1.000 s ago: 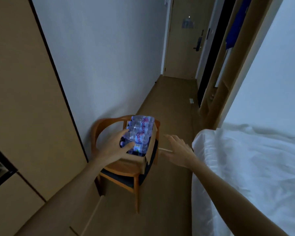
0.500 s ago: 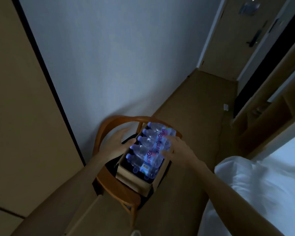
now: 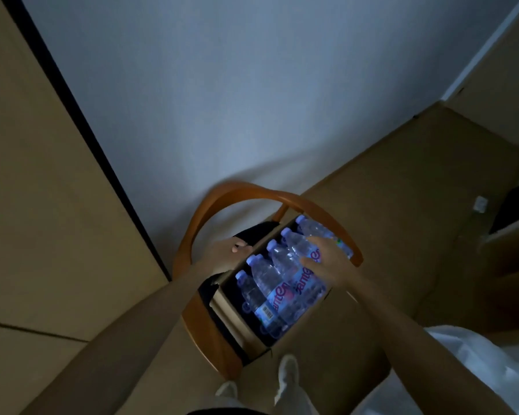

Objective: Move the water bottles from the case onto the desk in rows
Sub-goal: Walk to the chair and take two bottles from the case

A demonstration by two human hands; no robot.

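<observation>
An open cardboard case (image 3: 226, 310) sits on a wooden chair (image 3: 253, 190), low in the middle of the head view. Several clear water bottles (image 3: 265, 280) with blue caps and labels lie side by side in it. My left hand (image 3: 222, 256) grips the case's left edge, thumb on top. My right hand (image 3: 327, 260) rests on the bottles at the far right of the case, fingers spread over them. No desk is in view.
The chair stands against a pale wall (image 3: 252, 100), beside a tall beige cabinet (image 3: 42, 175) on the left. A white bed (image 3: 477, 372) fills the lower right. My feet (image 3: 286, 375) stand on the wooden floor just before the chair.
I have come closer and now look down on the case. My right hand has come from the air onto the bottles; my left hand has stayed at the case's left edge.
</observation>
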